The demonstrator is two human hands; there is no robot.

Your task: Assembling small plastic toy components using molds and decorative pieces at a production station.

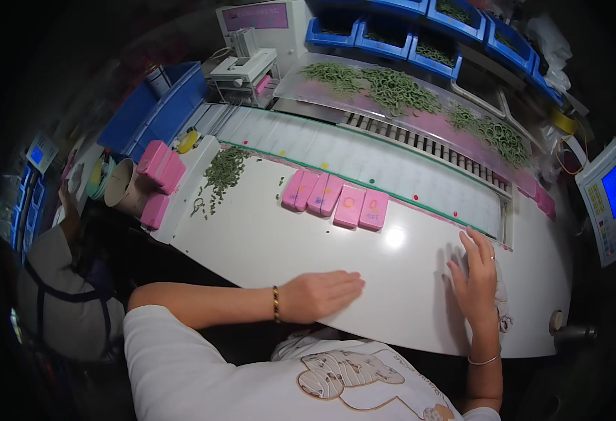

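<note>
My left hand (pixel 320 295) is stretched out flat over the near edge of the white worktop (pixel 280 245), fingers straight and together, palm down. It holds nothing. My right hand (pixel 475 277) is raised over the right side of the worktop, its fingers apart and nothing between them. A whitish crumpled thing (pixel 502 298) shows partly behind it. Beyond both hands, several pink rubber-looking blocks (pixel 351 205) stand side by side against a green-edged conveyor (pixel 308 148); dark and orange marks show on their tops. Neither hand touches them.
A heap of small green pieces (pixel 225 168) lies at the left. More green ring-like pieces (pixel 399 90) cover a tray behind rollers (pixel 420 144). Blue bins (pixel 385 36) line the back. More pink blocks (pixel 161 166) stand left. A control panel (pixel 608 200) is right; another person (pixel 62 281) sits left.
</note>
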